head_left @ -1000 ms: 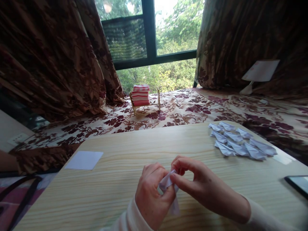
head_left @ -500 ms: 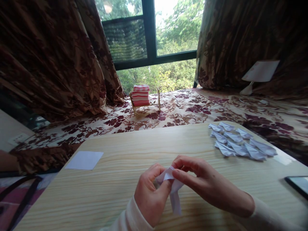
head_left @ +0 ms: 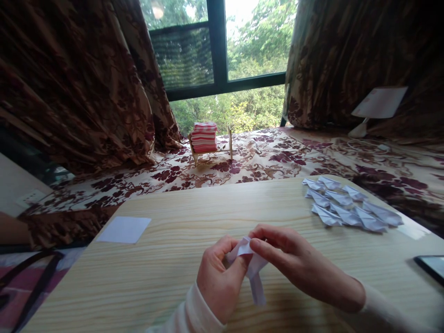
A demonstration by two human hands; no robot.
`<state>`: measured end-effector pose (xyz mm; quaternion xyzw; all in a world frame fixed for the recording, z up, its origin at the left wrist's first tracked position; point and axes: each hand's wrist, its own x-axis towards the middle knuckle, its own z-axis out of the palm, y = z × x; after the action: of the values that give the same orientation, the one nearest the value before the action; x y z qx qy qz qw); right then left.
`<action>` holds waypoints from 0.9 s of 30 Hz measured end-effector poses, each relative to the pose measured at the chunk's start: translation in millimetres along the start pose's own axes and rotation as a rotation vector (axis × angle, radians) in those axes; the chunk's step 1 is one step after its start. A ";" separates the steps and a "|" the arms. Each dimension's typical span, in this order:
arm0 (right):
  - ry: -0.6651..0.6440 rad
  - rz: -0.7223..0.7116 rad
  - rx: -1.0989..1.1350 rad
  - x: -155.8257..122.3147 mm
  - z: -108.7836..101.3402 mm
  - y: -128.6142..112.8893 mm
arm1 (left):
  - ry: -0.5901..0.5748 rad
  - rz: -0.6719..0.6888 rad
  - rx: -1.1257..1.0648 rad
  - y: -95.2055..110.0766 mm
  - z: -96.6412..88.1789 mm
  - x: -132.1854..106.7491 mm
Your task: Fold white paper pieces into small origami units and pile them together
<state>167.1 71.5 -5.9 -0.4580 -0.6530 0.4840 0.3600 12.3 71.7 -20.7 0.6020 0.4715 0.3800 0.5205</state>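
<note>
Paper (head_left: 256,267), white and part-folded, is up between both hands above the near part of the table (head_left: 166,263), just right of centre. Top corner bent over, narrow strip hanging down below the thumbs. Left hand (head_left: 220,280): closed on the paper's left side, thumb in front, fingers curled behind. Right hand (head_left: 294,254): thumb and index finger pinching the top right edge, narrow grip; other fingers partly hidden.

Sheet (head_left: 125,230), white and flat, lies at the table's left edge, well apart from the hands. Folded pieces (head_left: 347,215), white, sit in a tight cluster at the far right corner, some overlapping. Dark-edged device (head_left: 432,268) at the right edge, cut off by the frame.

Beyond the table: flowered cloth (head_left: 256,159) carrying a small rack (head_left: 212,151) with a pink-and-white stack (head_left: 204,138), plus a lamp (head_left: 380,102) at right. Window (head_left: 217,60) behind, between curtains (head_left: 86,83).
</note>
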 end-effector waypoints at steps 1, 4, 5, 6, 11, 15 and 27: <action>0.002 0.002 0.005 0.4 0.1 -0.2 | 0.004 0.011 0.016 0.0 0.6 -0.4; 0.019 -0.005 0.006 1.3 1.2 -0.3 | 0.020 0.022 0.033 -0.6 2.8 -1.2; 0.024 -0.007 0.001 1.5 1.5 -0.2 | 0.023 0.019 0.031 -1.1 3.5 -1.4; 0.026 -0.008 -0.003 1.6 1.6 -0.1 | 0.026 0.015 0.032 -1.9 4.1 -1.6; 0.079 -0.095 -0.077 1.0 -1.4 1.0 | 0.046 0.009 0.047 -5.8 4.3 -2.3; 0.259 -0.430 -0.376 -1.0 -2.6 3.4 | 0.066 -0.032 -0.021 -4.4 2.2 -0.8; 0.270 -0.853 -0.962 -0.3 5.4 -1.3 | 0.127 -0.076 0.000 0.4 6.5 0.9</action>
<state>162.0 69.5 -6.0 -0.3256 -0.8699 -0.1091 0.3541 18.7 70.7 -21.4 0.5582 0.5260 0.3977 0.5036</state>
